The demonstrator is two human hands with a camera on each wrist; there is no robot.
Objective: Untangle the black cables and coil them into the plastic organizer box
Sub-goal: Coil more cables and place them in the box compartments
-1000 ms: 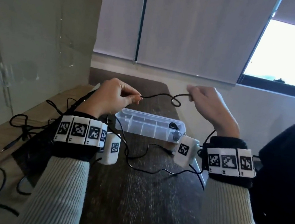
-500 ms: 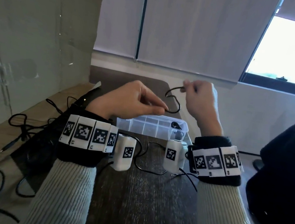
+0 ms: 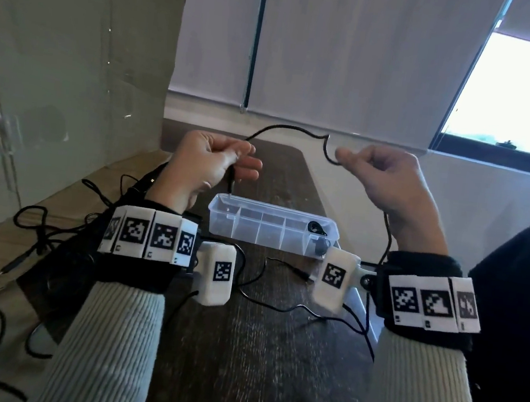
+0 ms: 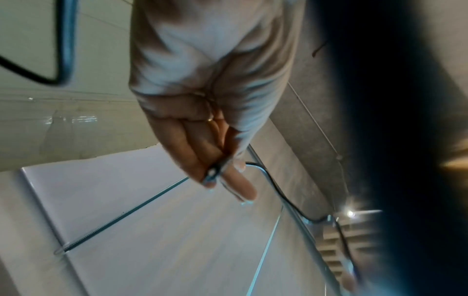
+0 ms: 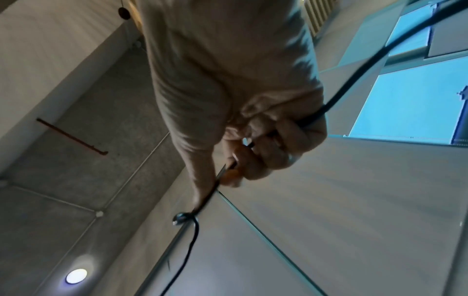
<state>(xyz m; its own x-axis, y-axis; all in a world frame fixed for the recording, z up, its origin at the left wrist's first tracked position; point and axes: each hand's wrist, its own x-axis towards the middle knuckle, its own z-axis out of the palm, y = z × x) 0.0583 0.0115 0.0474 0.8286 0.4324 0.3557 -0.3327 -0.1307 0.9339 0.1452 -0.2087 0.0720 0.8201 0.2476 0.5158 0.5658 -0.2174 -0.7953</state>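
Note:
A thin black cable (image 3: 285,129) arches in the air between both raised hands. My left hand (image 3: 219,159) pinches it near its plug end, and the plug (image 3: 231,180) hangs down over the box's left end. In the left wrist view the plug (image 4: 212,172) sits between my fingertips. My right hand (image 3: 382,173) grips the cable further along; the rest drops past my right wrist to the table. The right wrist view has the cable (image 5: 329,106) running through my curled fingers. The clear plastic organizer box (image 3: 221,225) stands open on the dark table, a small black item (image 3: 316,229) in its right compartment.
More black cables (image 3: 42,231) lie tangled on the tan surface at the left. Another cable (image 3: 278,305) snakes across the dark wood table (image 3: 255,365) in front of the box. A cardboard panel (image 3: 74,63) stands at the left. A dark-clothed person (image 3: 517,295) is at the right.
Both hands have drawn apart and risen. The small loop between them has opened into a wide arch, and the plug end now hangs free below my left hand.

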